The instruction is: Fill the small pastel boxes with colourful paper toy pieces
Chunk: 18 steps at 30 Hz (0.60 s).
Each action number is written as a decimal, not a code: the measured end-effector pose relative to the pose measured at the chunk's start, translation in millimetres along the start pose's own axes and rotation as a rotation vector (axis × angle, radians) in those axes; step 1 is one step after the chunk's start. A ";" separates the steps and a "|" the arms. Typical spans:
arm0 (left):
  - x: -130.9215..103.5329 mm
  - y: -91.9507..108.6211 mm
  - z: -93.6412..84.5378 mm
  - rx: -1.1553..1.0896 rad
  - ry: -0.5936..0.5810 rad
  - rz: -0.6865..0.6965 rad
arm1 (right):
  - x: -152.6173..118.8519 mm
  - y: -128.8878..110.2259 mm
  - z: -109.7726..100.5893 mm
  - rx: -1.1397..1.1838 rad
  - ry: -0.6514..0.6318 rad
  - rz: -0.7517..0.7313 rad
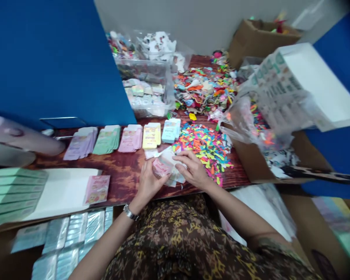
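Observation:
Near the table's front edge, my left hand (151,177) grips a small pink printed packet (161,167) between thumb and fingers. Right beside it, my right hand (192,167) has its thumb and fingertips closed at a clear plastic wrapper (177,177) around the packet; whatever it pinches is too small to make out. A whitish wrapper (150,154) lies just beyond the left fingers. Bright multicoloured small pieces (205,146), looking like uninflated balloons, spread beyond and beside my right hand.
Stacks of purple (81,143), green (107,139), pink (130,138), yellow (151,136) and blue cards (170,130) line the table. A white tray (62,186) with green boxes stands left. Clear bins (148,107) stand behind; an open carton (247,155) stands right.

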<state>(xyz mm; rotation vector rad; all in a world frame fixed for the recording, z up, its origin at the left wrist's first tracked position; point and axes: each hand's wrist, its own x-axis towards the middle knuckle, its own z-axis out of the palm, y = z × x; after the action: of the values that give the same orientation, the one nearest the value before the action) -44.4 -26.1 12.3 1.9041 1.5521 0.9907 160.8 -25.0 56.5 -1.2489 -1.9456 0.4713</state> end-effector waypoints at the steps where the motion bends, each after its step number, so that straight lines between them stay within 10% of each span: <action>1: 1.1 -0.2 1.4 -0.005 -0.019 -0.001 | -4.9 8.7 -8.3 -0.008 0.011 0.061; 6: 2.1 -3.3 5.5 -0.021 -0.084 -0.035 | -36.4 97.5 -72.6 -0.328 0.259 0.534; 10: -0.3 0.1 11.2 -0.034 -0.141 -0.016 | -52.9 169.9 -107.2 -0.637 0.113 0.859; 18: -2.6 10.9 16.0 -0.032 -0.151 0.018 | -57.9 197.7 -98.0 -0.660 0.064 0.927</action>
<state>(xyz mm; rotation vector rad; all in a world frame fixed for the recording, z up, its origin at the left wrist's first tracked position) -25.4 -30.0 10.1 1.9265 1.4271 0.8534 368.4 4.2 -33.3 -2.5606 -1.3904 0.2047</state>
